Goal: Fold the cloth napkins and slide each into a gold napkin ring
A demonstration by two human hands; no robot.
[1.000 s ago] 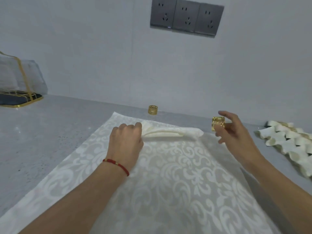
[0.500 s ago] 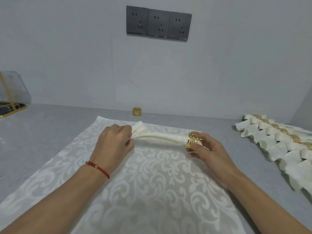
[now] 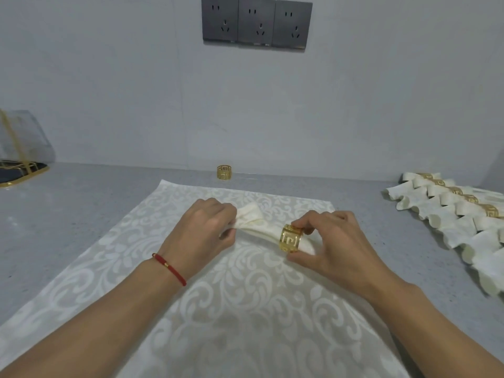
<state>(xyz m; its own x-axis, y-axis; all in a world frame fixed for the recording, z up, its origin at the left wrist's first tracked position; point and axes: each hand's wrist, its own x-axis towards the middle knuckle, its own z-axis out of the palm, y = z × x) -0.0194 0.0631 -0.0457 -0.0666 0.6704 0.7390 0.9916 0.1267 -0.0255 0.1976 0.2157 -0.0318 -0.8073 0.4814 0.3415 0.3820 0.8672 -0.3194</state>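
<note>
A rolled cream napkin [image 3: 263, 231] lies across the patterned cloth [image 3: 245, 309] in the middle of the counter. My left hand [image 3: 200, 237] pinches its left end, where the fabric fans out. A gold napkin ring [image 3: 290, 238] with a cut-out key pattern sits around the napkin near its right end, and a short stub of cloth pokes out past it. My right hand [image 3: 335, 246] grips that ring between thumb and fingers.
A second gold ring [image 3: 224, 172] stands by the wall behind the cloth. Several ringed napkins [image 3: 461, 211] lie in a row at the right. A gold-framed clear holder [image 3: 19, 148] stands at the far left. Wall sockets [image 3: 256, 21] are above.
My right hand brought the gold ring to the napkin's right end and pushed it on, so the tip now sticks out past it. My left hand kept its hold.
</note>
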